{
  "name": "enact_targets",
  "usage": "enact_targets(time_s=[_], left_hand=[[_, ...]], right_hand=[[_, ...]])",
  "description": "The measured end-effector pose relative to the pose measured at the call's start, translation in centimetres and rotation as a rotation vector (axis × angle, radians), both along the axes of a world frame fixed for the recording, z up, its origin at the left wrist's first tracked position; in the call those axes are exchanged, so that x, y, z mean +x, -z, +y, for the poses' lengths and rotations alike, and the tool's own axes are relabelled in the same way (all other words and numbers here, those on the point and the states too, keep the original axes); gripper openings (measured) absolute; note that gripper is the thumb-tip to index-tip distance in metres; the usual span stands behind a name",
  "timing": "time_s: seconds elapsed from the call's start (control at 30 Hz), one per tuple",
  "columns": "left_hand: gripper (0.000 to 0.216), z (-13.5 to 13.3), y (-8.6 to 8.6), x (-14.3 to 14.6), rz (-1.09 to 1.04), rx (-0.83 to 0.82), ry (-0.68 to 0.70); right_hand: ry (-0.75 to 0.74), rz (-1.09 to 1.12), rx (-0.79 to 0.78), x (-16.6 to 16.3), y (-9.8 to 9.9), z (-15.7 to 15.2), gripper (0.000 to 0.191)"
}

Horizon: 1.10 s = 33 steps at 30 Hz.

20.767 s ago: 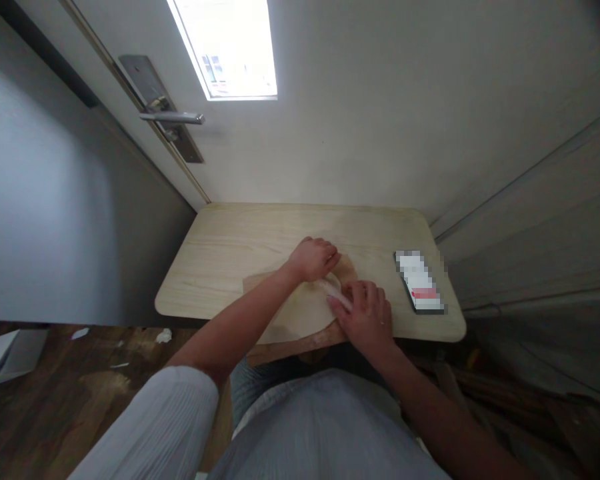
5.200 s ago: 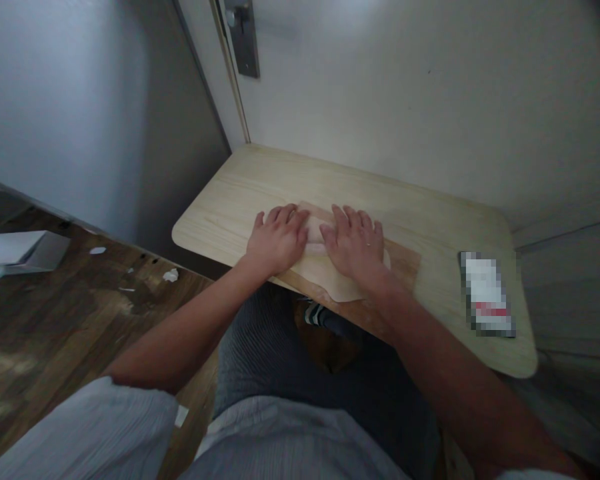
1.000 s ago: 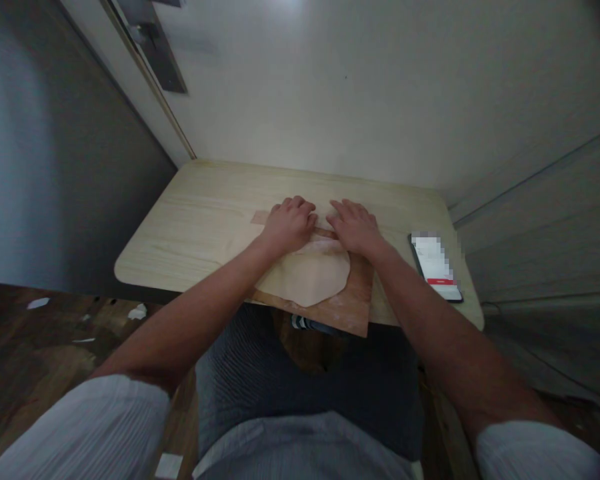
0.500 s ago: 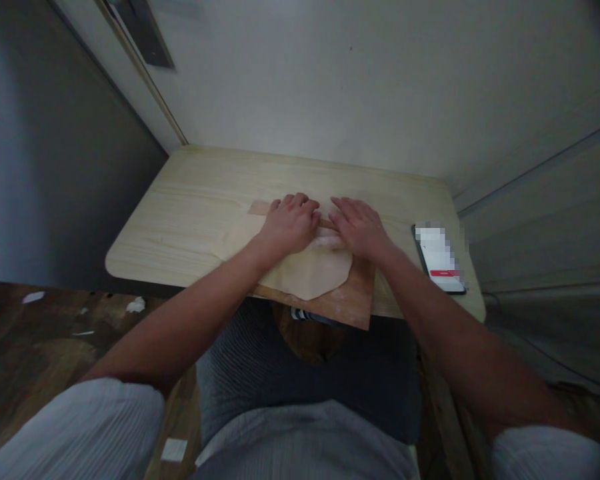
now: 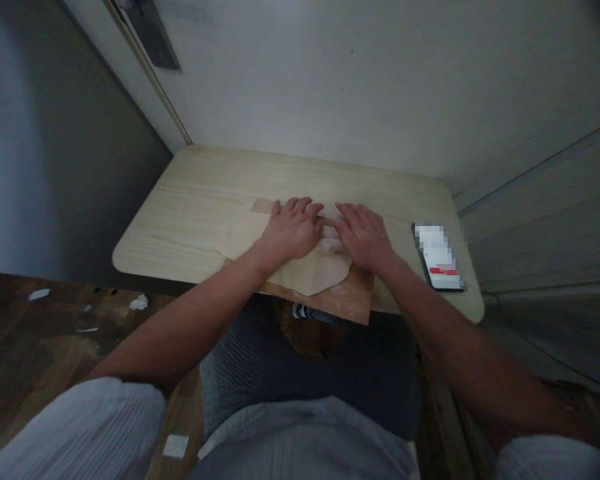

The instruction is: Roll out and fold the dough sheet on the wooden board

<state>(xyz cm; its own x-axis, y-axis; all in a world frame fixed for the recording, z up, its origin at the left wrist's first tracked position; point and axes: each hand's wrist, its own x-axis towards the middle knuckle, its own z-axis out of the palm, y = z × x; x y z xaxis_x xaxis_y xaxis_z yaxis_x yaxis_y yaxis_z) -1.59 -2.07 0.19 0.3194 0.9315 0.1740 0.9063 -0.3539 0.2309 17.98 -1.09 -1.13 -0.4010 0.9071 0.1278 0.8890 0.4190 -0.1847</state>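
A thin, pale sheet of dough (image 5: 310, 272) lies over a brown board (image 5: 353, 303) at the table's front edge. My left hand (image 5: 295, 227) rests palm down on the dough's far part, fingers stretched forward and slightly bent. Beside it, my right hand (image 5: 363, 230) lies palm down with its fingers extended. A short length of thin brown stick, like a rolling pin, seems to show between the hands; the palms hide the rest. Whitish folds of dough (image 5: 331, 244) lie just nearer to me. Another brown corner of the board (image 5: 263, 205) shows beyond my left wrist.
The light wooden table (image 5: 180, 200) stands against a pale wall (image 5: 300, 87). A phone (image 5: 437, 257) with a lit screen lies at the table's right end. Scraps of paper (image 5: 175, 446) lie on the dark floor, and a cable (image 5: 540, 353) runs at the right.
Both hands have shifted slightly toward me and to the right over the dough. The view has tilted a little; the board and phone stay in place.
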Motion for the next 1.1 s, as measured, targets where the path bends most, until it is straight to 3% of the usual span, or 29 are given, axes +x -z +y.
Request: enact_targets(time_s=[0.63, 1.1], left_hand=[[0.048, -3.5, -0.5, 0.8, 0.036, 0.023, -0.010], [0.048, -6.4, -0.9, 1.5, 0.011, 0.019, -0.032]], right_hand=[[0.108, 0.041, 0.113, 0.1, 0.0, -4.3, 0.057], [0.133, 0.054, 0.113, 0.5, 0.7, -8.1, 0.060]])
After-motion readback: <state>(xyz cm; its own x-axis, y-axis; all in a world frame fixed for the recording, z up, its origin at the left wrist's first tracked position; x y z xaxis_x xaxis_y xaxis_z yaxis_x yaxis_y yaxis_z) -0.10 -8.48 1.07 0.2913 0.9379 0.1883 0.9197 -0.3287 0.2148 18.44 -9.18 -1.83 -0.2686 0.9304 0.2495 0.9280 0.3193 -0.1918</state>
